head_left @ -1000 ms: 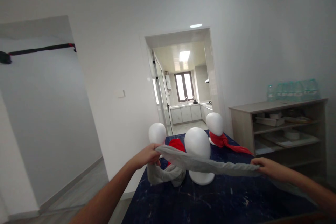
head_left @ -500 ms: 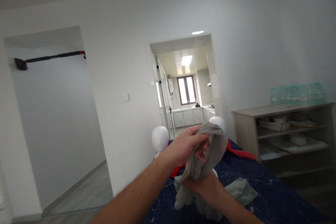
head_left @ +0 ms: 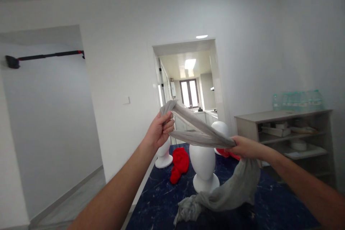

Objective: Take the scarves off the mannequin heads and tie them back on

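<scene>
My left hand [head_left: 159,130] is raised and closed around one end of a long grey scarf [head_left: 199,135]. My right hand [head_left: 244,147] grips the same scarf further along, lower and to the right. The rest of the cloth hangs down and trails onto the dark blue table [head_left: 161,205]. Just below the stretched scarf stands a white foam mannequin head [head_left: 202,165]. A crumpled red scarf [head_left: 179,163] lies left of it.
Two more white mannequin heads stand at the table's far end, one on the left [head_left: 162,152] and one on the right [head_left: 220,128] with red cloth at its base. A wooden shelf unit [head_left: 283,140] carries water bottles [head_left: 298,100]. A doorway [head_left: 188,90] opens to a kitchen.
Both hands were bunched together on the scarf in front of the mannequin head; now they have pulled apart, the left hand up and left, the right hand to the right, stretching the cloth.
</scene>
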Available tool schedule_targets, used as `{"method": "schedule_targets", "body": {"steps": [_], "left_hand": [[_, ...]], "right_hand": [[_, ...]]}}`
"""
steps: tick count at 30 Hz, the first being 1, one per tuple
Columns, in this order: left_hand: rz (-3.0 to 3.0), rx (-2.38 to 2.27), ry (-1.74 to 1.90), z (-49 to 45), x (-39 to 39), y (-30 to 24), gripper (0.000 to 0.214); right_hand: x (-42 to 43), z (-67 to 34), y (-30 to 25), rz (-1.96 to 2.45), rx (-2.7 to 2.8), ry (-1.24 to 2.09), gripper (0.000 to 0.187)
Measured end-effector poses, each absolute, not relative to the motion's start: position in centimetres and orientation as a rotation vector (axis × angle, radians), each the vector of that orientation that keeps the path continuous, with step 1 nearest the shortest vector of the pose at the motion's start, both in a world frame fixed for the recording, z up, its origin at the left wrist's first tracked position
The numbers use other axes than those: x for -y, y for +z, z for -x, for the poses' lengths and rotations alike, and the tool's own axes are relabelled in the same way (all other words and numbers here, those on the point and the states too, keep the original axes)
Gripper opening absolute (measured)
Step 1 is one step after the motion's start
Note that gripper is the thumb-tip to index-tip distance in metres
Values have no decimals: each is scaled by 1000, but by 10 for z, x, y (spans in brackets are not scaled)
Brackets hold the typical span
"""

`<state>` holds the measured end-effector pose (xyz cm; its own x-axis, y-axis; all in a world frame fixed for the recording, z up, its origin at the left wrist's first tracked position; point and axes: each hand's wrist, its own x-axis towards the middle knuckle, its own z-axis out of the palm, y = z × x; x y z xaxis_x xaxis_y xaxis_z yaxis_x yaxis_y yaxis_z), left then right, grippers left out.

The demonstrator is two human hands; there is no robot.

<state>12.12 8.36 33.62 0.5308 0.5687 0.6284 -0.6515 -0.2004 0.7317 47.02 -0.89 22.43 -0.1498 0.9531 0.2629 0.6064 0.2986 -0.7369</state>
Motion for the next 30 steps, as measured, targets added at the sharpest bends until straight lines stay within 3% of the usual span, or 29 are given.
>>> {"method": "schedule_targets", "body": {"steps": [3,8,13,18,23,27,30], "left_hand": [[-1413,16,1160,-122,-98,335,33],[-1474,-62,1203,-124,-107,337,37],[-1735,-255,1163,-124,-107,345,26],[-2661,-789,1249,-124,-101,354,8],[-3253,-1108,1390,-111,-104,357,49],[-3257,-1080,1589,-100,-114,360,35],[-2751,-960,1793,-101,-123,360,16]], "right_hand": [[12,-498,260,1466,1912,430,28],[17,-513,264,1410,1934,704,45],[14,-502,226,1317,1815,867,58],[-1,-503,169,1213,1605,1180,53],[-11,-517,107,1187,1418,1304,48],[-3,-523,82,1319,1482,1359,61],[8,-526,81,1305,1510,1343,62]]}}
